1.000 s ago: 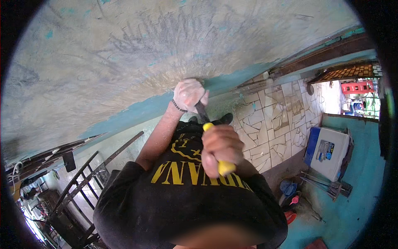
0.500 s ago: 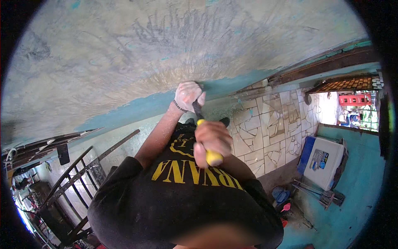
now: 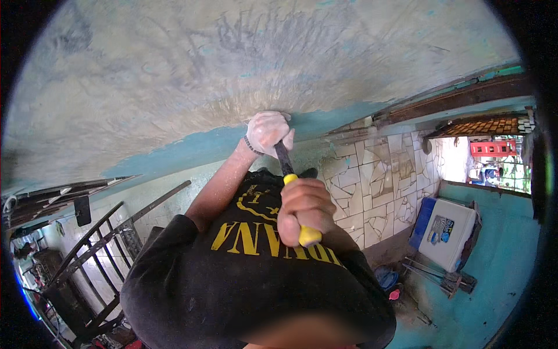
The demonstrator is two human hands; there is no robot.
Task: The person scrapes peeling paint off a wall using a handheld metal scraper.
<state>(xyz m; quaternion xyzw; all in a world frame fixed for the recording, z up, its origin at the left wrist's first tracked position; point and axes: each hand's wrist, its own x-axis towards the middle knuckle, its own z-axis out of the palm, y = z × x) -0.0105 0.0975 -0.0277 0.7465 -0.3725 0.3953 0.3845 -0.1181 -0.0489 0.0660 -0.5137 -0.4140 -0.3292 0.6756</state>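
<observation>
Both of my hands are closed on a yellow-handled scraping tool (image 3: 283,158) with a dark shaft. My left hand (image 3: 268,132), dusted white and wearing a dark beaded bracelet, wraps its far end right against the wall (image 3: 174,75). That hand hides the tool's working end. Lower down and nearer my chest, my right hand (image 3: 305,209) grips the yellow handle, whose butt sticks out below the fist. Most of the wall is a worn whitish grey with streaks. A strip of blue paint (image 3: 203,142) runs along its lower part on either side of my left hand.
A dark metal railing (image 3: 104,247) stands at the left. To the right are a wall faced with broken tile (image 3: 378,180), a white and blue box (image 3: 444,232) and metal rods (image 3: 430,272). Farther right, a red crate (image 3: 493,148) shows through an opening.
My right hand and the yellow handle have moved slightly down and to the right, toward my body. The right hand, blurred before, is now sharp. My left hand stays against the wall.
</observation>
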